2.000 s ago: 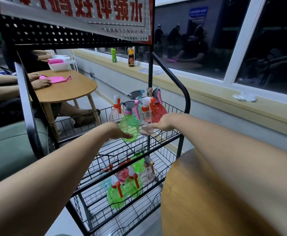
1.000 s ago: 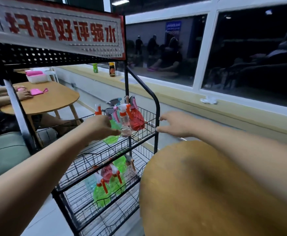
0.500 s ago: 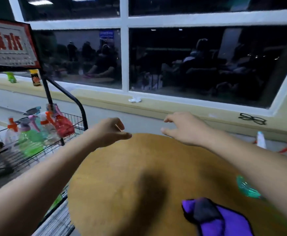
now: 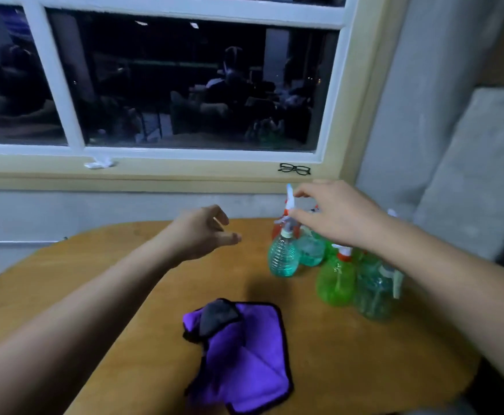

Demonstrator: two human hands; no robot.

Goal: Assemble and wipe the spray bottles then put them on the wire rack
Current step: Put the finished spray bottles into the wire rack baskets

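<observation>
Both hands have left the wire rack for the counter (image 4: pixel 95 280); the left hand (image 4: pixel 206 232) hangs loosely spread, empty; the right hand (image 4: pixel 334 215) spreads over the teal spray bottle (image 4: pixel 283 259), likely starting the next one.

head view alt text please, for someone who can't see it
A person's right hand reaches for a sprayer top among green and teal spray bottles on a wooden table. The left hand hovers open beside it, and a purple cloth lies nearer the viewer.
</observation>
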